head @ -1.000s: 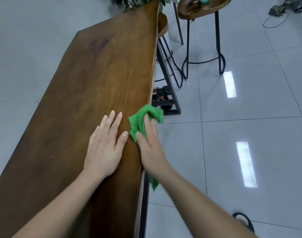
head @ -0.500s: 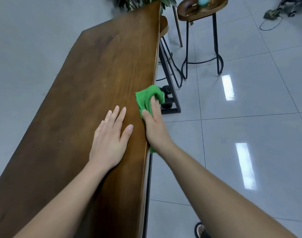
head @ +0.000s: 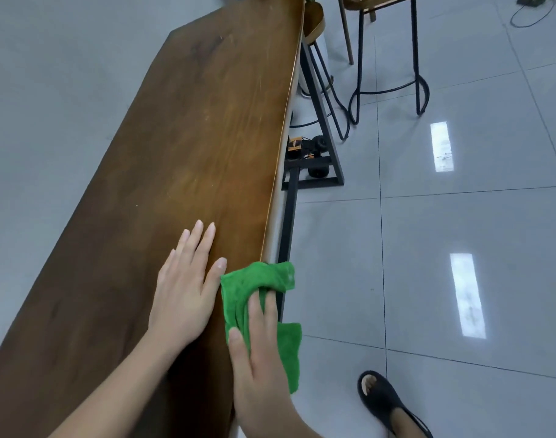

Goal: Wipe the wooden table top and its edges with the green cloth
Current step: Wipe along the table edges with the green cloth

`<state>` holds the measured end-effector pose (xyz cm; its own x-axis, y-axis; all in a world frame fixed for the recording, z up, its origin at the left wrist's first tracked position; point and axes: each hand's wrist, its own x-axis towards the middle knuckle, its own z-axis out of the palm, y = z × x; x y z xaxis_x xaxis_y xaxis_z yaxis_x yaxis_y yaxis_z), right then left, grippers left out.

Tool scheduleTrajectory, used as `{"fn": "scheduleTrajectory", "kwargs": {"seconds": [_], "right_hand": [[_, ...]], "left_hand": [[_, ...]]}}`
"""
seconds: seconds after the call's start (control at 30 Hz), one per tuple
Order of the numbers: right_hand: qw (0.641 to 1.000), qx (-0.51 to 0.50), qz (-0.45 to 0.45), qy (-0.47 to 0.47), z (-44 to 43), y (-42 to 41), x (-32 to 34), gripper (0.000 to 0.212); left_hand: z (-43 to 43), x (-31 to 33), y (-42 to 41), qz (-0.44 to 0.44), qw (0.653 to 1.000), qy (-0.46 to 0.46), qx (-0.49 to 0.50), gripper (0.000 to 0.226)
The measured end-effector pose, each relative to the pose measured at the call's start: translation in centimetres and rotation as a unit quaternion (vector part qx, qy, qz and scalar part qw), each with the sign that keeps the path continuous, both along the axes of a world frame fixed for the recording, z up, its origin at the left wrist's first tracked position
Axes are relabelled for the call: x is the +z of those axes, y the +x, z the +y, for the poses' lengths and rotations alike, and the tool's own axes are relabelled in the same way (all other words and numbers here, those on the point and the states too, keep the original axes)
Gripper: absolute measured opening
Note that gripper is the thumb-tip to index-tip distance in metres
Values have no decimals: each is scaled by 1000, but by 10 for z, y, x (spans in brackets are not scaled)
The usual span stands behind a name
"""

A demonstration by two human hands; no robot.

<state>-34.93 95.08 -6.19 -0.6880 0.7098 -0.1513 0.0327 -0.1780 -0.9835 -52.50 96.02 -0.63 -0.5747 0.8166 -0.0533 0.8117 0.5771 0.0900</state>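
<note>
Our right hand [head: 260, 349] is the grip here: fingers and thumb are closed around the green cloth [head: 238, 292], pressing it onto the right-hand edge of the bench [head: 181, 159]. The cloth is bunched over the rim under and ahead of the fingers, with a loose flap hanging down past the edge on the grip's outer side. Just beside the grip, toward the middle of the wood, our left hand [head: 185, 292] lies flat and spread, holding nothing; its thumb sits next to the cloth.

We judge the step in hand to be the long side edge. The bench's long axis runs away from the grip, up and slightly to the right in the head view, narrowing toward the far end. The next move calls for sliding the cloth along that rim while keeping pressure on both the top and the side face.

Beyond the edge, the tiled floor [head: 460, 232] and a metal stool [head: 387, 58] stand apart.
</note>
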Motion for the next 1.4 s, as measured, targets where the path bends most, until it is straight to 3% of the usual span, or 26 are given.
{"fn": "scheduleTrajectory", "kwargs": {"seconds": [0.23, 0.67, 0.83, 1.13, 1.4], "right_hand": [[999, 9, 34, -4, 9, 6, 9, 65], [999, -46, 19, -7, 197, -87, 17, 73], [998, -49, 28, 4, 147, -61, 15, 71], [998, -5, 29, -48, -68, 36, 6, 67], [998, -37, 40, -10, 7, 3, 12, 75]], "left_hand": [[-48, -2, 30, 7, 1000, 3, 11, 78], [-44, -1, 31, 15, 1000, 10, 22, 81], [-42, 1, 33, 10, 1000, 7, 21, 78], [-46, 2, 35, 14, 1000, 19, 10, 69], [-48, -2, 30, 15, 1000, 19, 4, 71]]}}
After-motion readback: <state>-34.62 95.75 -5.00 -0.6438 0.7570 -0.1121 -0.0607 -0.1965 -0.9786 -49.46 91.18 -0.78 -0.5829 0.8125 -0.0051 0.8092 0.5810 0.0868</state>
